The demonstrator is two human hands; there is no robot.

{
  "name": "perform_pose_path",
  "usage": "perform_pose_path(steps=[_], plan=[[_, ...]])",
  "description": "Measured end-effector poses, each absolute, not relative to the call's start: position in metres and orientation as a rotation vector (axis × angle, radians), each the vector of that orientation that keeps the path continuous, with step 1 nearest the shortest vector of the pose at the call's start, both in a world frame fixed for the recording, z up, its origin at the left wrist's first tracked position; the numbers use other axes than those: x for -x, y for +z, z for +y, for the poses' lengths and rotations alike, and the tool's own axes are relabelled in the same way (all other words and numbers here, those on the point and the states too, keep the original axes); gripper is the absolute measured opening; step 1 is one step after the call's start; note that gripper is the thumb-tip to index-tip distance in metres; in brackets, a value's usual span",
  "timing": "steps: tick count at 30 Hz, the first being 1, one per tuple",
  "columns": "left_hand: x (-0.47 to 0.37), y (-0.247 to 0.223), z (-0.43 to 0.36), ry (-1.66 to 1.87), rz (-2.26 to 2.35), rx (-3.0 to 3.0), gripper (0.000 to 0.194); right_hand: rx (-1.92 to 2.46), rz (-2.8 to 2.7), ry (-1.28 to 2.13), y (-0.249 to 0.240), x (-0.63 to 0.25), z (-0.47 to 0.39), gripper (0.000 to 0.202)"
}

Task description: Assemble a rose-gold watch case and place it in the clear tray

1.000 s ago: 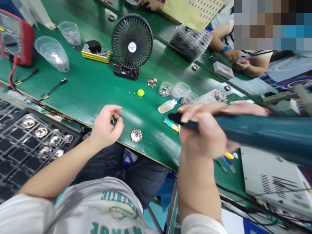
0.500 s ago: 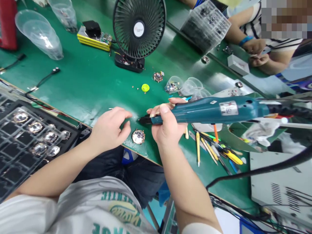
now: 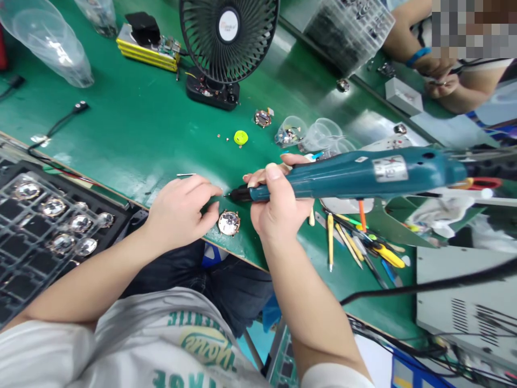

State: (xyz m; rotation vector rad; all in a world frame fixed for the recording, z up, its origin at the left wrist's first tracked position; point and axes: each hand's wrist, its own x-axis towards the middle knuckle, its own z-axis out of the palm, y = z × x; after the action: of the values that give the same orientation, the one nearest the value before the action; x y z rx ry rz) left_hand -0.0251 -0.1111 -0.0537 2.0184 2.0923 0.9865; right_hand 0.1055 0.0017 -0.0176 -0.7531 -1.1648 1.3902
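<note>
My right hand is wrapped round a teal electric screwdriver, which lies nearly level with its black nose and thin bit pointing left. My left hand is just left of the bit, index finger stretched toward the tip and thumb apart below it. Whether a small part sits at that fingertip is too small to tell. A round watch-like piece with a shiny face lies on the green table below the bit, between my hands. Behind my left hand lies a thin metal bit.
A black fan stands at the back. Left is a tray of round pieces. Clear cups, a yellow-green cap and hand tools lie around. Another person's hands work at upper right.
The view has shifted slightly. My left index fingertip and the screwdriver's tip are closer together. The screwdriver stays in my right hand, and the round piece remains on the table.
</note>
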Motion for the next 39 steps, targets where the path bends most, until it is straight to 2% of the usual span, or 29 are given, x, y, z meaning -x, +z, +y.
perform_pose_path(steps=[13, 29, 39], plan=[[0.028, -0.056, -0.110, 1.017, 2.017, -2.162, 0.021, 0.669, -1.080, 1.471, -0.009, -0.111, -0.005, 0.042], [0.031, -0.057, -0.109, 1.047, 1.992, -2.070, 0.016, 0.473, -1.121, 1.475, -0.017, -0.116, -0.003, 0.029], [0.030, -0.055, -0.109, 0.984, 2.021, -2.101, 0.022, 0.476, -1.136, 1.487, -0.013, -0.118, -0.005, 0.026]])
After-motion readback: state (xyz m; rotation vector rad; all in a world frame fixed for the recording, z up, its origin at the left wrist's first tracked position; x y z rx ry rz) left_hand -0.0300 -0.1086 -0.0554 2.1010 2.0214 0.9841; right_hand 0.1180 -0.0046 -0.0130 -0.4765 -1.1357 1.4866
